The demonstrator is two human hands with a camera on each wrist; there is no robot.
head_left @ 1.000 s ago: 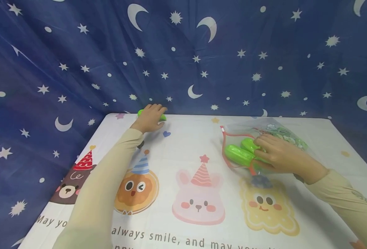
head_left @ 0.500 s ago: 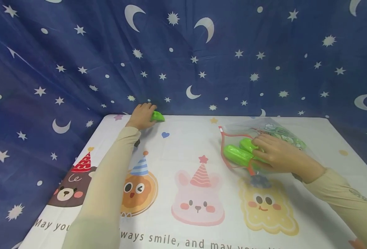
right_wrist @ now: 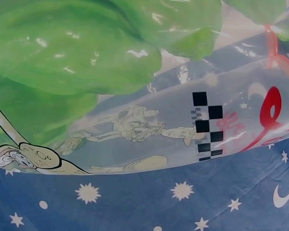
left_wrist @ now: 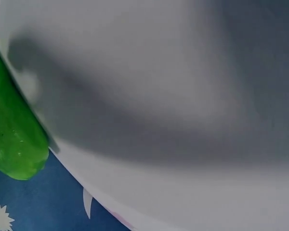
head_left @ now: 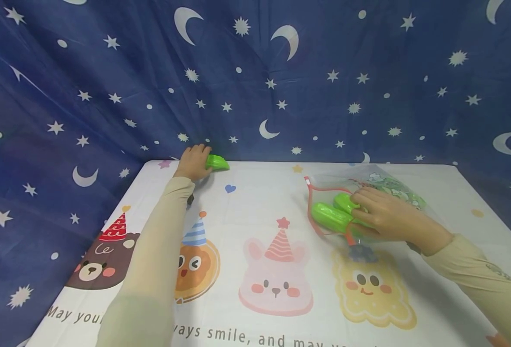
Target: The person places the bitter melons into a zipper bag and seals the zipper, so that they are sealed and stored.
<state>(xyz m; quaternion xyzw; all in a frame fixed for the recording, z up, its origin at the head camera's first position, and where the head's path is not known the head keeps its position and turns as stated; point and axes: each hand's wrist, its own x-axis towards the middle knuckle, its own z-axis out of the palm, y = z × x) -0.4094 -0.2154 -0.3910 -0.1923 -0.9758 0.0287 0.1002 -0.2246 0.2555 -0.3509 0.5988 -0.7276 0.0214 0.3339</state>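
A glossy green toy cucumber lies at the table's back edge, left of the middle. My left hand grips its left end, fingers above and thumb on the near side, hiding that end. In the left wrist view the cucumber shows at the left edge; the hand is out of that view. My right hand holds a clear plastic bag with red trim, its mouth facing left. Several similar green pieces lie inside. The right wrist view shows green pieces through the printed plastic.
A white cloth printed with party-hat characters covers the table. A dark blue curtain with stars and moons stands right behind the back edge and along the left. White cloth lies between the left hand and the bag.
My left hand has slid left along the cucumber, uncovering its right part. The cucumber stays about where it was. The right hand and the bag hold still.
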